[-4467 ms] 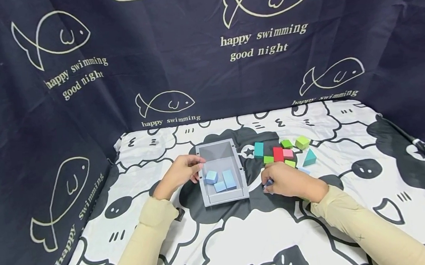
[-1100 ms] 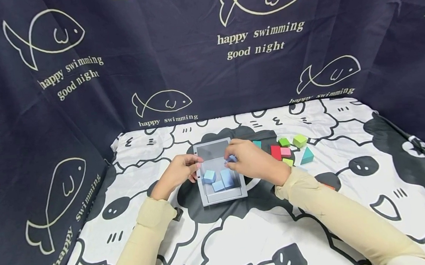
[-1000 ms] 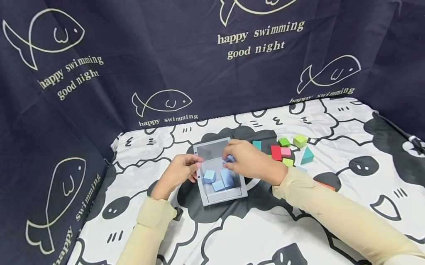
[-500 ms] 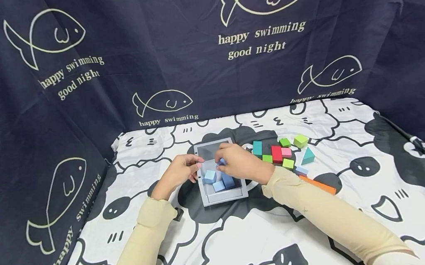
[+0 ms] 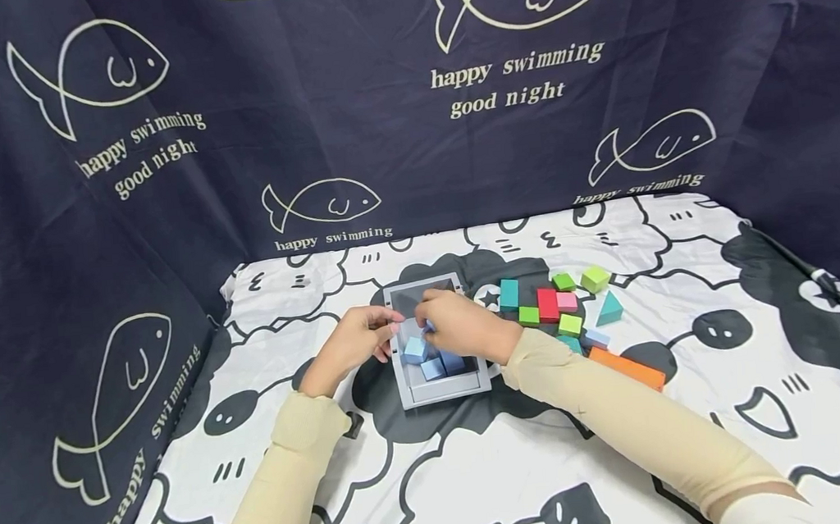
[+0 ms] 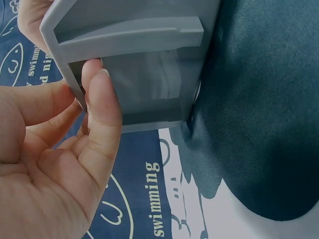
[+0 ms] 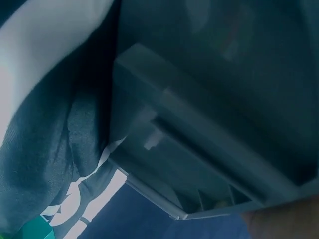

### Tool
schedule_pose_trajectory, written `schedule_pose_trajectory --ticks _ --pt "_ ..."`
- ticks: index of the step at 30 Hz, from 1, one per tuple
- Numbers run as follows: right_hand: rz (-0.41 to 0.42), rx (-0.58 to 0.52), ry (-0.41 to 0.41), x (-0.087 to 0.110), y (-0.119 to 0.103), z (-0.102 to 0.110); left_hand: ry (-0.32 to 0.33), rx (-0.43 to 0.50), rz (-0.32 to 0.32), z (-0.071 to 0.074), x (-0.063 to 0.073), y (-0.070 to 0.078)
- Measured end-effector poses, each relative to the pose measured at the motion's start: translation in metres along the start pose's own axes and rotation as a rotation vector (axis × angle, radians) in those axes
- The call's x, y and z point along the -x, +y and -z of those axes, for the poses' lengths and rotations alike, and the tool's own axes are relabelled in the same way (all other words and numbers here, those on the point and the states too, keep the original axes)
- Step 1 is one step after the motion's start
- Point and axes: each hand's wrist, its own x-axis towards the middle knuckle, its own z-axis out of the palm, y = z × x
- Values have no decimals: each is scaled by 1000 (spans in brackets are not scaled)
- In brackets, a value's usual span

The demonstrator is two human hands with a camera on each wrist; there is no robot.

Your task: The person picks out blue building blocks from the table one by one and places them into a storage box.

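Observation:
A grey box (image 5: 445, 389) stands on the cloth in front of me. My left hand (image 5: 359, 338) pinches its left rim; in the left wrist view the thumb and fingers lie on both sides of the grey wall (image 6: 139, 40). My right hand (image 5: 462, 322) reaches into the box from the right, fingers curled on a blue block (image 5: 428, 325) that is mostly hidden. Below it in the box lie a light blue cube (image 5: 415, 349), a small light blue block (image 5: 433, 369) and a longer blue block (image 5: 452, 361). The dim right wrist view shows the box's outer side (image 7: 199, 134).
Right of the box lie several loose blocks: a teal block (image 5: 509, 294), a red block (image 5: 548, 305), a pink block (image 5: 567, 301), a lime cube (image 5: 595, 279), a teal triangle (image 5: 610, 308) and a long orange block (image 5: 627, 368). A dark curtain (image 5: 410, 131) hangs behind.
My right hand has carried the blue block from the cloth right of the box over its right rim, then further left and down inside. The left hand has stayed at the left rim.

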Motion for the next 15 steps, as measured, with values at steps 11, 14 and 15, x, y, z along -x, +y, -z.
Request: schedule_pose_trajectory --ticks 11,14,15 --pt "-50 62 -76 -9 -2 -7 2 -2 16 -2 -1 1" --pt "-55 78 -82 -10 -2 -7 0 -4 14 -1 -1 2" --pt "-54 88 -85 -11 -2 -7 1 -5 13 -1 -1 2"
